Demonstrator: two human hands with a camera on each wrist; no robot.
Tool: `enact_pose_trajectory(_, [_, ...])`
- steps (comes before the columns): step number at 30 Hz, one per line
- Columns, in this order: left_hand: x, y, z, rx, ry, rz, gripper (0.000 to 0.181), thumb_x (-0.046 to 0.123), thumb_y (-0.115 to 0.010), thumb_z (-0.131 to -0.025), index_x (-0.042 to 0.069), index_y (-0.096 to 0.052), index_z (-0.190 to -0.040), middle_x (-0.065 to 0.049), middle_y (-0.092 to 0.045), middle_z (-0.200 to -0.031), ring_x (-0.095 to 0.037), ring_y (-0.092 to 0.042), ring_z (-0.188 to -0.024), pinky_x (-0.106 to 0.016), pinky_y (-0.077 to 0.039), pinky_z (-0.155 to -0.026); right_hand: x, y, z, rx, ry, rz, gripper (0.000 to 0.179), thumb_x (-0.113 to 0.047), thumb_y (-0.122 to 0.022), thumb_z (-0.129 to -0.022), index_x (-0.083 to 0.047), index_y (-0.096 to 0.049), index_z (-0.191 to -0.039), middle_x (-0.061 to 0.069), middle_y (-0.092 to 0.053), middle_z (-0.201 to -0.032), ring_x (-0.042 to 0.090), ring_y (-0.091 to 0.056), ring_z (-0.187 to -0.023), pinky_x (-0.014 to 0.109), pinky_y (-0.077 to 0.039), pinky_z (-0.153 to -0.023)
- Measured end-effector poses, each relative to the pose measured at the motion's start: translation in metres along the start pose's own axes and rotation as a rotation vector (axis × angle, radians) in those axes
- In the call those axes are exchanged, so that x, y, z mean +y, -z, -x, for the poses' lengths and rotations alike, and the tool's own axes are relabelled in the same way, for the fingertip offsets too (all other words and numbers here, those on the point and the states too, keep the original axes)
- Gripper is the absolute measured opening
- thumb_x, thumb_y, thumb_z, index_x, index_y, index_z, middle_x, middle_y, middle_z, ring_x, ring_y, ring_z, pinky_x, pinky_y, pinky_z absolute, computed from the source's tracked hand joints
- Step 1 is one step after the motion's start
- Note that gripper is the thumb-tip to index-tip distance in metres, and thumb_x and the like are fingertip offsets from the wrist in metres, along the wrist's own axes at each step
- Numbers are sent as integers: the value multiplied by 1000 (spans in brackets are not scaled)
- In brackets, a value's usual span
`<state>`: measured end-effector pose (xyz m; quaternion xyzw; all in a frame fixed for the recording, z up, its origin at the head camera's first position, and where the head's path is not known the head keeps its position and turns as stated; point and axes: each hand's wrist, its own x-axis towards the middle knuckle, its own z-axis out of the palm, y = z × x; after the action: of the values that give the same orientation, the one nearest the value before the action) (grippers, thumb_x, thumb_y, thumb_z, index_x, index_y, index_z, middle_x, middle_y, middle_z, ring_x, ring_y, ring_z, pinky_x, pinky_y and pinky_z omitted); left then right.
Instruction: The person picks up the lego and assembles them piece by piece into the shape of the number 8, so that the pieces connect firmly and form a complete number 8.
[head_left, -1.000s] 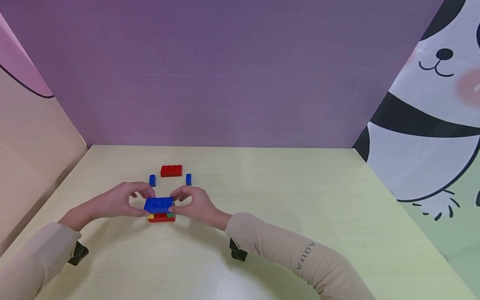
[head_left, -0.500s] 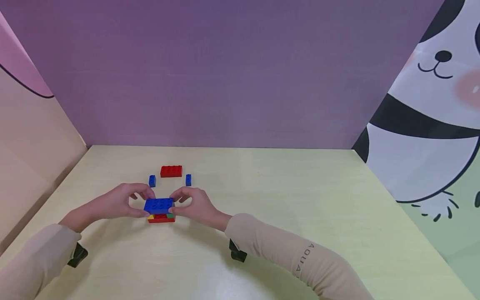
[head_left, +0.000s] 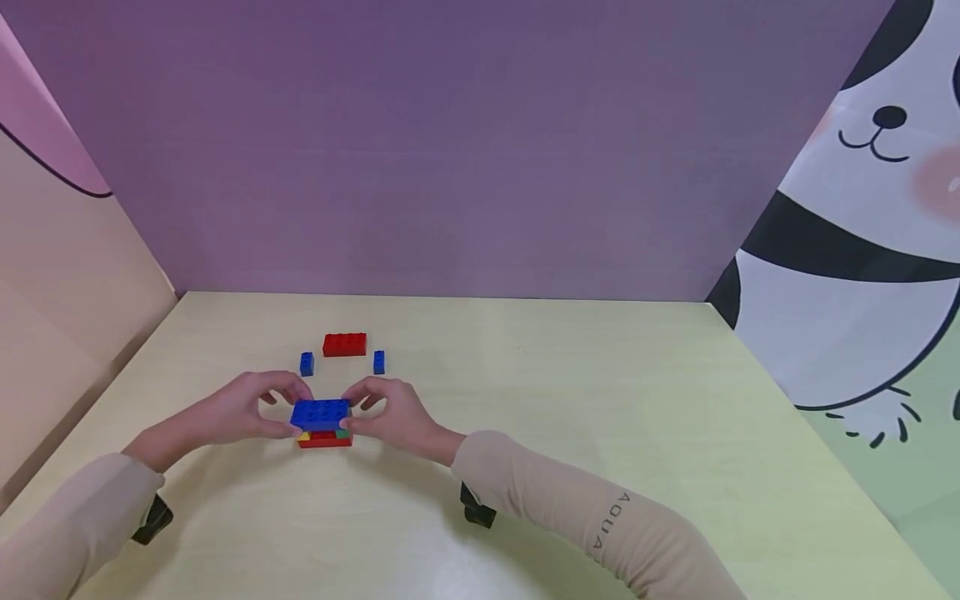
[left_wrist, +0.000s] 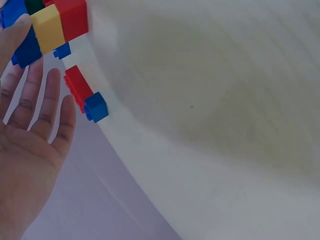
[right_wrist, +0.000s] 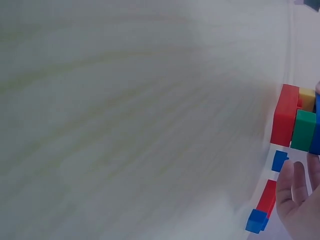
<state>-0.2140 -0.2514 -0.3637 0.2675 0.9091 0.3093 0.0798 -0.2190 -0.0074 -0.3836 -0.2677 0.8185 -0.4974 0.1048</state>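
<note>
A long blue building brick [head_left: 320, 414] forms the top layer of a small stack. Under it, a yellow brick [left_wrist: 47, 29] stands at the left end and a green brick [right_wrist: 303, 131] at the right end. A long red brick [head_left: 325, 443] is the bottom layer on the table. My left hand [head_left: 255, 408] pinches the blue brick's left end between thumb and fingers. At the opposite end, my right hand [head_left: 393, 417] pinches it the same way. The right wrist view cuts off most of that hand.
Behind the stack lie a red brick [head_left: 345, 345] and two small blue bricks, one on the left [head_left: 307, 364] and one on the right [head_left: 378, 362]. The pale table [head_left: 570, 417] meets a purple wall panel [head_left: 465, 167] at the back.
</note>
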Motion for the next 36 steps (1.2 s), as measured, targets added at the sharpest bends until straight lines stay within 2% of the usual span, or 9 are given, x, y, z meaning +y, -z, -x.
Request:
enact_pose_trajectory(7, [-2,-2,3,6,-4,27,39,31,-75,-74,16,-58,-105,1,-63,-100,-21,-55,-97,-41,-48,-79,0,0,0,-10,-13,-11,30,-19,-69,-81,-11,-62,-109,2,-64,-109,18,-59,-96,16,-47,-71])
enact_pose_trajectory(18, [-2,-1,2,-3,15,20,38,31,-76,-73,16,-58,-104,1,-63,-99,-21,-55,-98,-42,-48,-79,-4,0,-1,-18,-6,41,29,-18,-69,-81,-10,-62,-107,1,-65,-107,19,-58,-98,15,-46,-71])
enact_pose_trajectory(27, [1,0,0,-5,17,15,38,29,-76,-72,16,-59,-103,1,-63,-97,-21,-55,-96,-39,-47,-78,-1,0,0,-35,3,13,33,-18,-70,-80,-14,-60,-112,-1,-63,-111,18,-56,-101,17,-45,-76])
enact_pose_trajectory(36, [-5,4,-6,-66,14,56,40,30,-77,-72,15,-58,-103,1,-62,-97,-21,-55,-96,-42,-47,-80,0,0,-2,-30,14,9,31,-16,-70,-80,-14,-61,-110,-1,-64,-110,17,-58,-99,17,-46,-75])
